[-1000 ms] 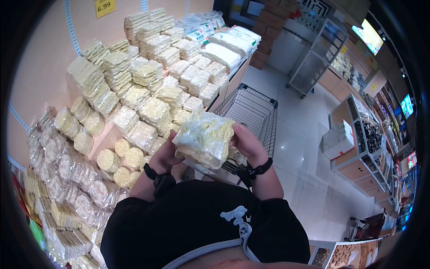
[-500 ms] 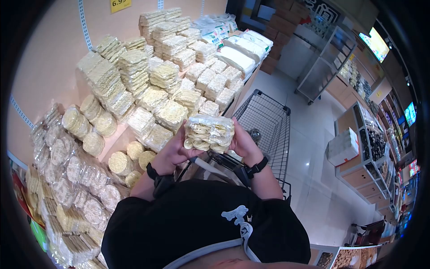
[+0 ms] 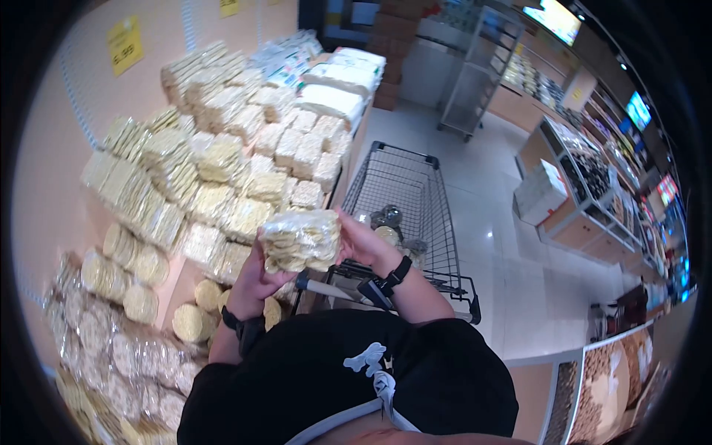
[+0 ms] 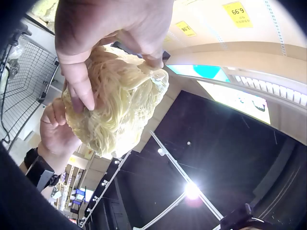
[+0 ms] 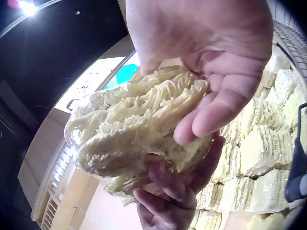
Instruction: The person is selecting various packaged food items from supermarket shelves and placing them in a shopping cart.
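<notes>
Pale, glossy tile floor [image 3: 504, 245] runs down the shop aisle, and on the left a stepped display [image 3: 215, 156] is stacked with crinkly cellophane blocks and round cakes of dried noodles. Just beside it stands a wire-mesh shopping cart [image 3: 437, 222] with a few items in its basket. Above the cart's handle is the noodle pack [image 3: 300, 241], a lumpy pale-yellow tangle of wavy strands in clear film. The left hand [image 3: 256, 278] grips one end and the right hand [image 3: 361, 239] the other, fingers curled round it from both sides.

Pale tiled floor [image 3: 498, 248], stocked shelves [image 3: 593, 178]
</notes>
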Demonstrator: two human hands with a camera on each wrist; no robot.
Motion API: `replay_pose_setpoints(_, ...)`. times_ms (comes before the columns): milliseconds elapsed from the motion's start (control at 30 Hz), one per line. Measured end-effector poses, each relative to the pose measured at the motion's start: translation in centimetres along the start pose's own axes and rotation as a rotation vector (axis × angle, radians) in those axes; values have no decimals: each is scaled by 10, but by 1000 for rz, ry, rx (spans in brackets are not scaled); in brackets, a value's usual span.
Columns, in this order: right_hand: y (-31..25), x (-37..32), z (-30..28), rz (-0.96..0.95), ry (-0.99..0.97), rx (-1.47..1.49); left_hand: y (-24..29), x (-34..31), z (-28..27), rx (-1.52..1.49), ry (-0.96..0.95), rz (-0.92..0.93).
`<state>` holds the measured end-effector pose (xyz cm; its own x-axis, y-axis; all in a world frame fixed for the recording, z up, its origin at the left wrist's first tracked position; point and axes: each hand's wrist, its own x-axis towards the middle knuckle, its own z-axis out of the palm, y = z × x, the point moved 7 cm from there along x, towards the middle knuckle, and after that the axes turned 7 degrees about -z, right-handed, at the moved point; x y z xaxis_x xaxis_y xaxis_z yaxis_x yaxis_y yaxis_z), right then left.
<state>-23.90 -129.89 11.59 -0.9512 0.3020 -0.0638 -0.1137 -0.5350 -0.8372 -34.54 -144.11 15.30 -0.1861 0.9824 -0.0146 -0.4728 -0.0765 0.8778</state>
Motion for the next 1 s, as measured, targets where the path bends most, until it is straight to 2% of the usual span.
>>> replay_pose_setpoints(67,-3,-7,-4,-9,-11,46,-29,18,-18,-386,-9,-221)
replay_pose_setpoints(133,-5,-17,-4,-9,-4,25,-12,8,-3,334,-77,126)
replay_pose_setpoints(200,-2,-21,-15,-11,-8,7,-6,5,15,375,-116,160)
replay_pose_setpoints(267,-11,-27,-20,-59,142,-39,-5,5,28,207,-190,80)
replay_pose_setpoints(333,-26,-36,-7,-126,166,-44,-16,11,26,139,-195,23)
replay_pose_setpoints(400,-32,-39,-12,-206,194,-50,-33,24,20,-316,-48,-229)
replay_pose_setpoints(467,-22,-38,-35,-184,241,-205,-33,37,29,-278,-62,-194)
replay_pose_setpoints(533,-20,-46,-48,-129,219,-199,-34,44,35,-144,15,-229)
replay_pose_setpoints(600,-14,-57,-51,-99,167,-49,-56,68,38,-151,7,-253)
replay_pose_setpoints(633,-9,-63,-56,-56,205,18,-70,81,42,-219,-23,-255)
replay_pose_setpoints(733,15,-78,-89,51,239,-10,-123,106,35,-331,2,-328)
replay_pose_setpoints(867,34,-99,-129,100,299,78,-139,124,71,-263,-21,-318)
replay_pose_setpoints(933,29,-114,-141,97,327,130,-147,132,90,-182,-65,-313)
replay_pose_setpoints(1000,17,-128,-155,77,352,178,-159,143,99,-184,-26,-357)
